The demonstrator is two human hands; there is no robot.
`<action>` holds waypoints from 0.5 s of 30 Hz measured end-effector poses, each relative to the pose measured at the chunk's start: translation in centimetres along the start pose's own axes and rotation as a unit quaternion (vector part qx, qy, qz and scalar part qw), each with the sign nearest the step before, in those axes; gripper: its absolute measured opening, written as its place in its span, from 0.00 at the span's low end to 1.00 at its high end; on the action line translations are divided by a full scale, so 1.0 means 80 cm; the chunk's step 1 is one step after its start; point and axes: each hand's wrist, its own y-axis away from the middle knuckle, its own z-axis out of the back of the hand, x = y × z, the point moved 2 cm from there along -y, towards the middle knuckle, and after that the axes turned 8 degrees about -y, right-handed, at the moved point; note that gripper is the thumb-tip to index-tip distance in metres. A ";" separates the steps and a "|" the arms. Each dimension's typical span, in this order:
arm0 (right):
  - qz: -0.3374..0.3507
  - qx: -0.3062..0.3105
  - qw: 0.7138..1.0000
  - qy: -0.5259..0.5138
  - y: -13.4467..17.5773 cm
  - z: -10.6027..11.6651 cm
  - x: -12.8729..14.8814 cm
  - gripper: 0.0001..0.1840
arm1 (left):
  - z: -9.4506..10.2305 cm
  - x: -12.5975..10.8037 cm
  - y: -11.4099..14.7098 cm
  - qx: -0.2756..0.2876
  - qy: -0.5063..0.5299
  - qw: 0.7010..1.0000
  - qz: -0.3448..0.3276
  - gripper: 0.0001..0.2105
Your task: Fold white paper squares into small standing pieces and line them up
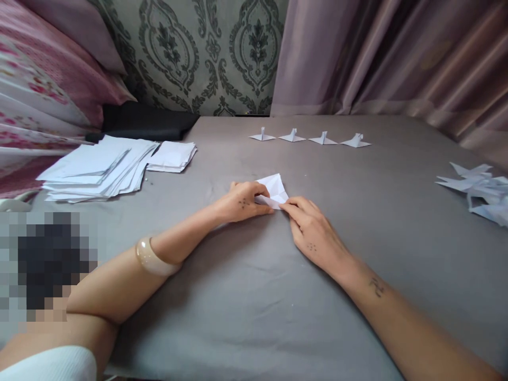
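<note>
A small white sheet of paper [277, 185] with crease lines lies at the middle of the table, its near edge folded up. My left hand [249, 201] grips its left side, thumb in front and fingers behind. At the near right corner, my right hand [313, 225] pinches the paper's edge between thumb and fingers. Part of the paper is hidden behind my left fingers.
Several folded paper birds [292, 136] stand in a row at the back. White paper stacks [91, 172] and smaller squares [172, 156] lie left, near a black cloth [146, 120]. More folded paper pieces [480, 190] are heaped right. Curtains [381, 58] hang behind.
</note>
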 end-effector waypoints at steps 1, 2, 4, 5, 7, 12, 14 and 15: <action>-0.001 0.005 1.000 0.003 0.000 0.000 0.000 0.21 | 0.002 0.003 0.001 0.006 0.012 1.000 -0.017 0.13; -0.001 0.009 1.000 0.005 0.000 0.001 0.001 0.22 | 0.004 0.006 0.002 0.011 0.023 0.999 -0.038 0.11; -0.004 0.014 1.000 0.010 0.000 0.001 0.003 0.22 | 0.008 0.010 0.003 0.015 0.017 0.996 -0.082 0.09; -0.006 0.016 1.000 0.012 0.000 0.001 0.004 0.23 | 0.009 0.011 0.003 0.015 -0.001 0.995 -0.100 0.09; -0.007 0.020 1.000 0.017 0.001 0.001 0.005 0.23 | 0.010 0.014 0.002 0.006 -0.049 0.991 -0.128 0.10; -0.001 0.027 0.999 0.039 0.003 -0.001 0.005 0.23 | 0.005 0.015 0.001 -0.085 -0.116 0.973 -0.178 0.12; -0.004 0.030 0.998 0.050 0.003 -0.001 0.005 0.23 | 0.002 0.011 0.002 -0.141 -0.139 0.965 -0.174 0.12; -0.008 0.034 0.998 0.056 0.002 -0.001 0.005 0.23 | 0.001 0.008 0.003 -0.169 -0.151 0.960 -0.164 0.14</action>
